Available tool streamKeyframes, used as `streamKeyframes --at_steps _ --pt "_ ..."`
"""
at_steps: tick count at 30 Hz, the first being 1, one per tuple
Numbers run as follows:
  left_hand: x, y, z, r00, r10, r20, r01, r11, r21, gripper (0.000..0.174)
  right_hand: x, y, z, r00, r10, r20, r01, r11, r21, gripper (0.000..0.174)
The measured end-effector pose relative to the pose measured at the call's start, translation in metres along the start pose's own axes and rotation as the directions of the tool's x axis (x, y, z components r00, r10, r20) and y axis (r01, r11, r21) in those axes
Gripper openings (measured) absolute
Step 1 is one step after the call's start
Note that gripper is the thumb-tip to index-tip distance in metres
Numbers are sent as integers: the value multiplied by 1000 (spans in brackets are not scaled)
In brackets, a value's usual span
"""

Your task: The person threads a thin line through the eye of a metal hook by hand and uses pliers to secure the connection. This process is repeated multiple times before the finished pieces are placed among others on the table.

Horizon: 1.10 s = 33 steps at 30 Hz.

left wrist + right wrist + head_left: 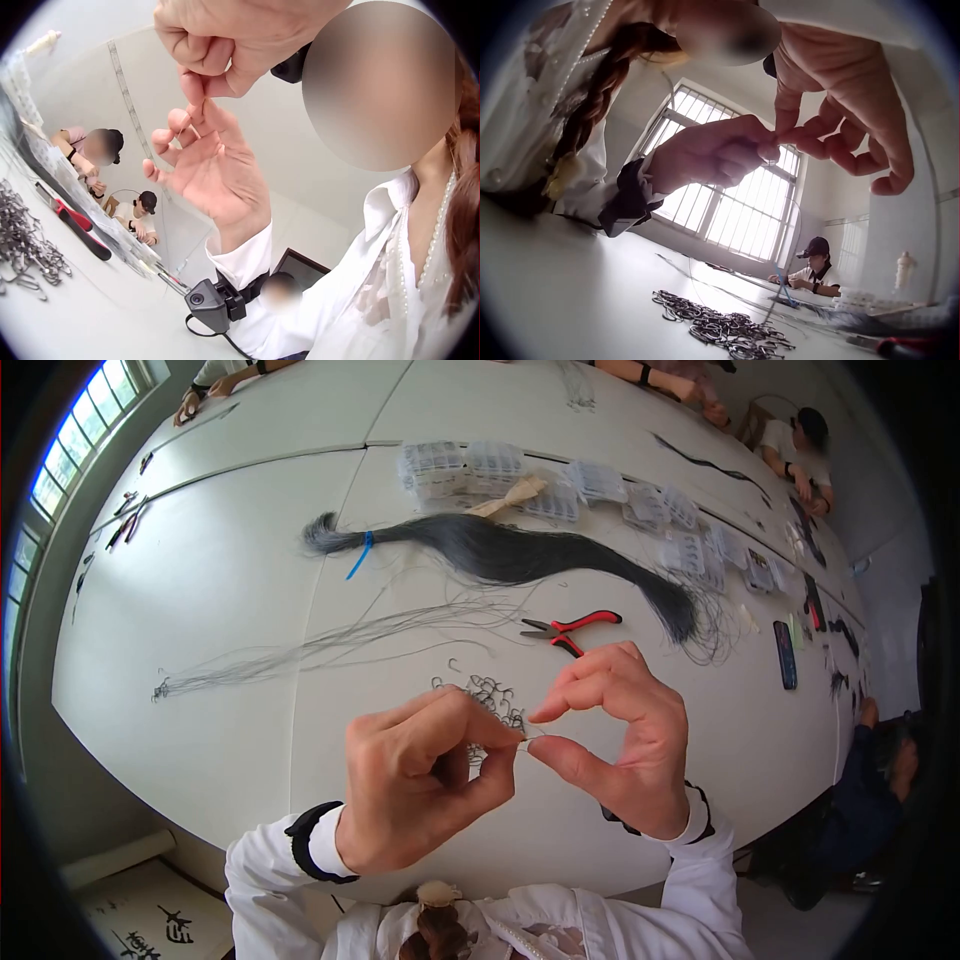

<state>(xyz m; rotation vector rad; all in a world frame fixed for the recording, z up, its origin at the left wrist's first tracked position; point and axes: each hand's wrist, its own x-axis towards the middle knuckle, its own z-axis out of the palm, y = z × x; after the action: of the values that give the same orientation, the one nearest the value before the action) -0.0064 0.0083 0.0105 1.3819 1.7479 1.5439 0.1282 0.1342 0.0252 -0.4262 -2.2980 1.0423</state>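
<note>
At the front of the table, my left hand (425, 775) pinches a tiny fishing hook and thin line between thumb and forefinger. The hook is mostly hidden by the fingertips. My right hand (625, 735) meets those fingertips, its thumb and forefinger on the fine fishing line (538, 728), the other fingers spread and bent in the left wrist view. Under the hands lies a pile of dark fishing hooks (720, 326), partly covered by the left hand in the head view. Beyond it are red-and-black pliers (570, 628), jaws pointing left.
A dark bundle of line (500, 550) bound with a blue tie (360, 555) stretches across the table. Loose line strands (330, 645) end at hooks (160, 689) on the left. Clear plastic boxes (435, 465) stand behind; a phone (785, 655) lies right. Other people sit around the table.
</note>
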Motion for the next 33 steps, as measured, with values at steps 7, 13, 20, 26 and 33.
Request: streamKeyframes --at_steps 7,13,20,26,33 --pt "1 1 -5 993 -116 -13 114 990 -83 9 -20 -10 2 825 -561 -70 404 671 -622 28" --pt "0 1 -5 985 -167 30 170 967 -191 7 -22 -1 21 829 -554 -71 334 595 -731 27" --pt "-1 -7 3 992 -108 -61 95 977 -191 9 -26 0 22 757 -653 -19 401 486 -777 24" --pt "0 -2 0 999 -43 -28 42 997 -60 10 -27 -8 18 723 -691 19 411 408 -815 23" --pt "1 1 4 999 23 -27 -24 999 -26 12 -24 -7 5 794 -607 -27 373 521 -768 29"
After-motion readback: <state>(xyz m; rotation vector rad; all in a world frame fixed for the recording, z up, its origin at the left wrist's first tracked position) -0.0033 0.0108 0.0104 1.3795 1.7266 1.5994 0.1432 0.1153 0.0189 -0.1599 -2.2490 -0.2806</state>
